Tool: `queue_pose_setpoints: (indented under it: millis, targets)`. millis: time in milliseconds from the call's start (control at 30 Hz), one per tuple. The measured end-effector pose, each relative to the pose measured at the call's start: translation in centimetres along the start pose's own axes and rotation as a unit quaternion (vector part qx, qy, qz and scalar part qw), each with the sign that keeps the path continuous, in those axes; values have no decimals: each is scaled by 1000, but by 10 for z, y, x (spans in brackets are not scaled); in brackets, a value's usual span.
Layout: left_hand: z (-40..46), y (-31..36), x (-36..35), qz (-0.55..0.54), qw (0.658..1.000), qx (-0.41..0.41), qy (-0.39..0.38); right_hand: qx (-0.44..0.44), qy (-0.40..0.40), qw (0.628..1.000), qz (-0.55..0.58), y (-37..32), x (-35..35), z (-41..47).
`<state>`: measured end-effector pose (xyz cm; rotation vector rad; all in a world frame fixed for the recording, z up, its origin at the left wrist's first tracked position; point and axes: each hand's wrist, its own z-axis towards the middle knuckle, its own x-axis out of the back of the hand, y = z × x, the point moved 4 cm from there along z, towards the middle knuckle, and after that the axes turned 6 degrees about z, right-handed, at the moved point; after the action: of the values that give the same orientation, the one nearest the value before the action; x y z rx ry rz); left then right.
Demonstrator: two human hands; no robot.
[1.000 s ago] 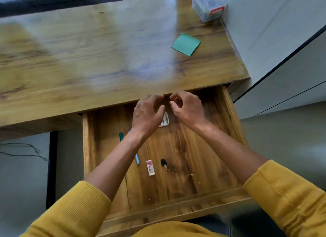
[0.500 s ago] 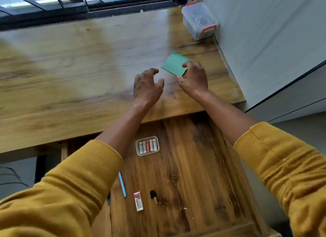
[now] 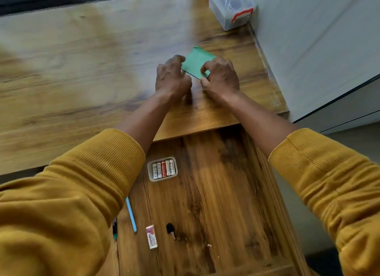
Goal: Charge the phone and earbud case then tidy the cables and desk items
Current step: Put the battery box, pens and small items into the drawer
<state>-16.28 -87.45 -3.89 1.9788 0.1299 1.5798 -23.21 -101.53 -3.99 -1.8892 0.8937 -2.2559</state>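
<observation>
Grey wall (image 3: 308, 39) rises right; dark window frame (image 3: 41, 2) runs behind.

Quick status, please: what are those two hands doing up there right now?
Both hands, left hand and right hand, grip the green square sticky-note pad on the wooden desk. Nothing blocking.

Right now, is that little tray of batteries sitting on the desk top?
No, the tray of batteries lies inside the open drawer, below the desk top.

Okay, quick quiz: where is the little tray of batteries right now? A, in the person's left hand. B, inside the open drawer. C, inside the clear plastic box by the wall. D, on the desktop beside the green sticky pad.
B: the tray of batteries lies on the floor of the open drawer, nearer the camera than both hands, which are up on the desktop at the green sticky pad.
</observation>
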Motion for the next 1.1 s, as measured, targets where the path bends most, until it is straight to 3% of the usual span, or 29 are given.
queue_pose_setpoints:
  millis: [167,333,400,600,733,867,1100]
  targets:
    - [-2,5,0,-52,998,27,9,13,17,1000,0,2,-3,-6]
    - [-7,10,6,-239,966,92,26,22,54,998,-16,0,-4,-13]
    - [-10,12,11,-266,957,110,38,16,59,998,-7,-1,-3,-13]
    - [-34,19,36,-287,953,73,67,-1,134,990,52,-11,21,-28]
    - [-64,19,66,-235,963,11,134,22,156,976,149,-29,47,-53]
    - [-101,9,88,-248,951,-30,180,20,187,928,323,-49,76,-92]
    - [-184,-43,68,-351,927,48,125,-63,71,865,492,-65,54,-167]
